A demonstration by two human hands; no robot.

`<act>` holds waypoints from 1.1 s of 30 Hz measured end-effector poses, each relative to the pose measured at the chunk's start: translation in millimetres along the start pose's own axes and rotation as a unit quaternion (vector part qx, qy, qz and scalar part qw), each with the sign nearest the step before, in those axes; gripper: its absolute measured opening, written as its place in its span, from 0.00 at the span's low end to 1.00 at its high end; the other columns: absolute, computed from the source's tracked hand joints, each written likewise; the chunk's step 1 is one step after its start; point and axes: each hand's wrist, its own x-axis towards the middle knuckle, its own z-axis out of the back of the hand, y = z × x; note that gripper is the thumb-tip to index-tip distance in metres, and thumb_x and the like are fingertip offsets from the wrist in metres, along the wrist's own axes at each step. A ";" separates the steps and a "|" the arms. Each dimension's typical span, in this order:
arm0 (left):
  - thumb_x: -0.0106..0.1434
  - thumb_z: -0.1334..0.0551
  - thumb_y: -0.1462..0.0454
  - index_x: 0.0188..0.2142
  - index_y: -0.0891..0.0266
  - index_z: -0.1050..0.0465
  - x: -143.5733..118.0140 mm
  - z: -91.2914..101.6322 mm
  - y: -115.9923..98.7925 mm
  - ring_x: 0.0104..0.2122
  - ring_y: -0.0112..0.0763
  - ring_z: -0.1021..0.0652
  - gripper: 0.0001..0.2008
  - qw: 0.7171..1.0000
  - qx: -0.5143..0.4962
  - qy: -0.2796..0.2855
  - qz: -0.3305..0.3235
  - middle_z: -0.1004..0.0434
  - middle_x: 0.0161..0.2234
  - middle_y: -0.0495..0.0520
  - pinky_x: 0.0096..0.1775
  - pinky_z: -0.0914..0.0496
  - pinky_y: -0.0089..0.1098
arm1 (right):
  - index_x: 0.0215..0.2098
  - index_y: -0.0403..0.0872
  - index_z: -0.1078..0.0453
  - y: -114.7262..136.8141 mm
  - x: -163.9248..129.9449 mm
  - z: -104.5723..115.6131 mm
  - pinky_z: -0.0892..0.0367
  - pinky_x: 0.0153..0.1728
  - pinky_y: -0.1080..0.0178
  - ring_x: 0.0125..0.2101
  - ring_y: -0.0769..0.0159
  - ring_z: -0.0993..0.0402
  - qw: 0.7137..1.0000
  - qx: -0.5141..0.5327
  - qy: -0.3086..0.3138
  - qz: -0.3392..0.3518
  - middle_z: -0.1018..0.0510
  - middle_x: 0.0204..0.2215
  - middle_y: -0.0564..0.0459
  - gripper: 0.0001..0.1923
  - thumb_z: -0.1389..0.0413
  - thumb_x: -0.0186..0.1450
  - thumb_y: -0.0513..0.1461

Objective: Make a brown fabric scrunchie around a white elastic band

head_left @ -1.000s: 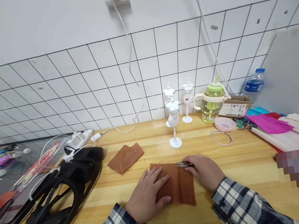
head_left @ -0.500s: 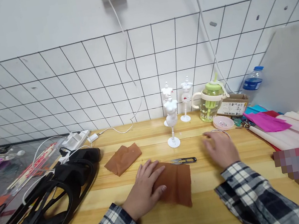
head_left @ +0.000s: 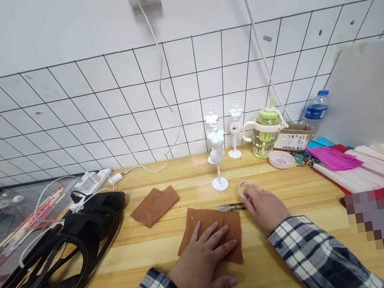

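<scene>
Left hand [head_left: 203,265] lies flat, fingers spread, on the brown cloth [head_left: 212,231] just in front of the small white mannequin [head_left: 217,159] — right hand [head_left: 265,208] grasps a white ring [head_left: 248,185], beside the snips [head_left: 230,207] at the cloth's far edge.

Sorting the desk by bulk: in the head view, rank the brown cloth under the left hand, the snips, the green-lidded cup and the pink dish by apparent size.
1. brown cloth, partly covered by the left hand
2. green-lidded cup, farther from the camera, so unsure
3. snips and pink dish look alike
</scene>
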 end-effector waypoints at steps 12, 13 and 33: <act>0.53 0.39 0.40 0.67 0.46 0.62 19.7 -17.4 -19.3 0.65 0.63 0.52 0.49 0.997 -0.033 -0.031 0.061 0.60 0.68 0.58 0.55 0.63 0.74 | 0.51 0.49 0.35 -3.4 5.3 -14.5 0.43 0.49 0.53 0.46 0.55 0.31 0.991 0.110 -0.048 0.068 0.25 0.45 0.47 0.27 0.41 0.57 0.51; 0.52 0.37 0.42 0.67 0.46 0.63 22.2 -18.6 -19.1 0.65 0.62 0.53 0.50 0.995 -0.040 -0.046 0.074 0.60 0.68 0.57 0.56 0.60 0.73 | 0.51 0.49 0.36 -1.7 4.4 -15.0 0.43 0.49 0.53 0.47 0.55 0.32 0.990 0.111 -0.053 0.070 0.26 0.46 0.46 0.26 0.41 0.58 0.51; 0.59 0.37 0.52 0.42 0.58 0.27 -18.5 16.8 24.4 0.43 0.40 0.29 0.17 0.994 0.020 -0.103 0.036 0.27 0.45 0.56 0.47 0.35 0.41 | 0.35 0.50 0.31 41.5 -37.1 -2.9 0.38 0.39 0.60 0.36 0.62 0.34 0.950 0.167 0.045 0.261 0.27 0.33 0.51 0.09 0.46 0.64 0.46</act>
